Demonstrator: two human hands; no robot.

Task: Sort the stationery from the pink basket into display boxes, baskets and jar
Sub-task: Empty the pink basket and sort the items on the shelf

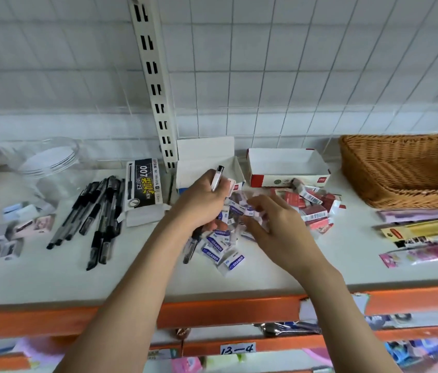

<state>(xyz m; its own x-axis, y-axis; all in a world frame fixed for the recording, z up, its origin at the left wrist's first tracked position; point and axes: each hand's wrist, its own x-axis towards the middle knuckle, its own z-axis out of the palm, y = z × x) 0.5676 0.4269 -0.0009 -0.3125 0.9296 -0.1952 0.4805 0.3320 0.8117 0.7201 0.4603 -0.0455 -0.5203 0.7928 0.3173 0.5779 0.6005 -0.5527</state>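
My left hand (203,200) grasps a clear pen with a black cap (217,178), its capped end sticking up and away from me past my knuckles. My right hand (271,224) hovers just beside it with fingers loosely bent, its grip released, fingertips over the heap of blue-and-white erasers (221,247) that lies on the white shelf (131,270) under both hands. A dark pen (191,247) lies among those erasers below my left wrist.

Just to the right of the heap sits a pile of red-wrapped erasers (316,208), touching the near side of a red-and-white display box (287,166) that stands open against the far wall. Left of that box is a white display box with its lid up (204,154). Further left, a black pen box printed "007" (143,184) lies flat, and next to it a spread of black gel pens (96,219). At the far left, a clear plastic jar (48,168) lies tipped on its side, with a cluster of small sharpeners (10,230) near it.

On the right, a wicker basket (406,168) stands at the back, and packaged rulers and pencils (425,235) lie in front of it. An orange rail (212,310) edges the shelf, with a label reading "13-4" (237,349) below.
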